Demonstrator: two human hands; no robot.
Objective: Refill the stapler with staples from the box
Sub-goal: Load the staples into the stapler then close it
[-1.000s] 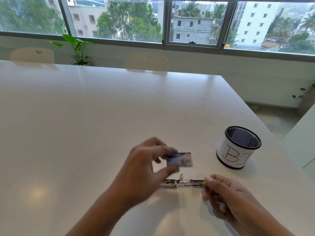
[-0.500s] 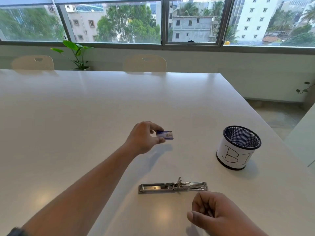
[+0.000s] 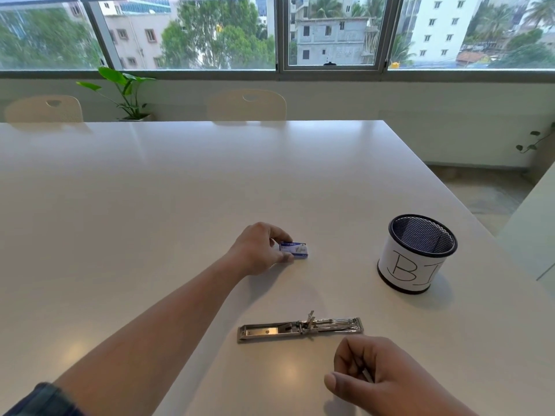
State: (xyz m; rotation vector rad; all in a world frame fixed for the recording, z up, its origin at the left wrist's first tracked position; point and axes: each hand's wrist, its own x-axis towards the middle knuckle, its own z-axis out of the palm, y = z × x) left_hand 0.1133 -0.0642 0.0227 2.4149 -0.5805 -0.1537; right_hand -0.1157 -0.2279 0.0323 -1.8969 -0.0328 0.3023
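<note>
On the table point(image 3: 150, 205), outstretched left hand point(image 3: 258, 250) pinches the box point(image 3: 295, 250); right hand point(image 3: 390, 382) grips staples point(image 3: 367, 375)

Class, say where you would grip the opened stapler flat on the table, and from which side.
Probably from above, pinching the stapler across its narrow width at the plain left half: it lies flat, and the right half's channel is left clear.
</note>
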